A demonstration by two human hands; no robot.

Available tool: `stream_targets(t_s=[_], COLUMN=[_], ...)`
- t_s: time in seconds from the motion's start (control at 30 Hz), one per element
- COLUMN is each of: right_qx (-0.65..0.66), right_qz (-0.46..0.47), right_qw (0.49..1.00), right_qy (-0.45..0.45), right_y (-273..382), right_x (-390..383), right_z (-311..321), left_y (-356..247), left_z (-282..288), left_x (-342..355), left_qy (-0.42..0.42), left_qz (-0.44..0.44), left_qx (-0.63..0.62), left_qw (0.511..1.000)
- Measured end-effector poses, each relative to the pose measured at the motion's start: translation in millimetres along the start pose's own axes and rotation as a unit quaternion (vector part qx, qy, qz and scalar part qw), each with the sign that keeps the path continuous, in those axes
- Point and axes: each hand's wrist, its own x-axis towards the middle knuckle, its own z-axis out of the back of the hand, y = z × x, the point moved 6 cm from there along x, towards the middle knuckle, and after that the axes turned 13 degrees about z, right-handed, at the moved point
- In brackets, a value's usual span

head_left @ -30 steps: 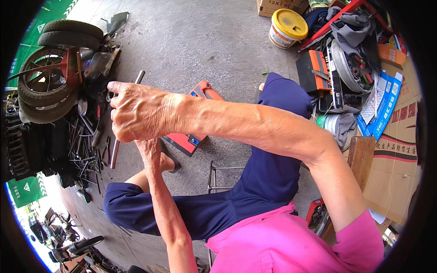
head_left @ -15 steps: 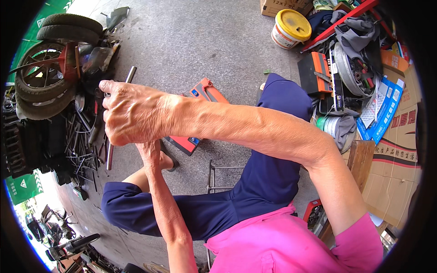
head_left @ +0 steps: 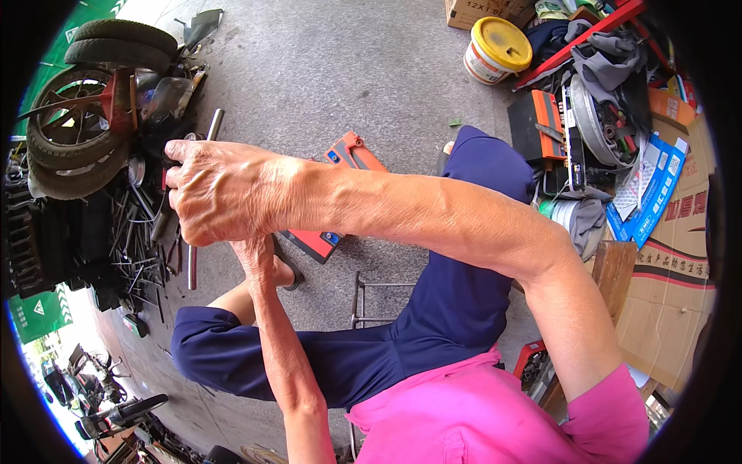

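My right hand [head_left: 220, 189] reaches across to the left, its fingers curled into a fist. A straight metal rod [head_left: 192, 268] passes under this fist; one end shows above it and the other below. The fist appears closed on the rod, though the grip itself is hidden. Directly beneath sits my left hand [head_left: 253, 254], mostly covered by the right one, so its fingers cannot be seen. Beyond the right forearm, a red and black object [head_left: 354, 151] lies on the floor, partly hidden by that arm.
Left of my hands are wheels with tyres [head_left: 77, 127] and a heap of metal rods and tools [head_left: 139, 240]. At the right stand a yellow-lidded bucket [head_left: 498, 50], an orange and black battery-like box [head_left: 535, 124] and a cardboard sheet [head_left: 672, 294]. A metal frame [head_left: 359, 301] is between my legs.
The rod has turned to stand more upright in the picture, its upper end shifting left and its lower end right. My right fist has moved slightly left.
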Motion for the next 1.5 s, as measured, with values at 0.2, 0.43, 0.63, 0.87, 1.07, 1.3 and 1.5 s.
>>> stream_targets(t_s=[0.2, 0.43, 0.63, 0.87, 1.07, 1.3, 1.5], right_qx=[0.014, 0.022, 0.055, 0.078, 0.03, 0.038, 0.025], right_qz=[0.029, -0.039, -0.035, -0.064, -0.106, -0.174, -0.185], right_qw=[0.999, 0.998, 0.997, 0.995, 0.986, 0.984, 0.982], right_qy=[-0.004, 0.032, 0.036, -0.027, -0.122, -0.006, 0.01], right_y=[-1.7, -23.5, -20.4, -7.3, -30.7, -54.2, -51.5], right_x=[16.5, 7.9, 17.9, -2.5, -16.1, -68.2, -100.9], right_z=[-26.6, -13.0, -6.7, -13.9, 21.5, 39.5, 29.4], left_y=[8.6, -41.8, -36.6, -28.4, -112.9, -133.4, -134.2], left_z=[14.3, 7.0, 1.5, 0.5, -14.9, -77.3, -98.6], left_x=[11.6, -2.6, -9.0, -4.5, -20.3, 4.3, -0.7], left_qy=[-0.08, -0.084, -0.051, -0.041, -0.022, 0.04, 0.042], left_qz=[0.025, -0.048, -0.012, -0.01, -0.084, -0.148, -0.158], left_qx=[-0.069, -0.176, -0.242, -0.139, -0.134, -0.169, -0.144], left_qw=[0.994, 0.98, 0.969, 0.989, 0.987, 0.974, 0.976])
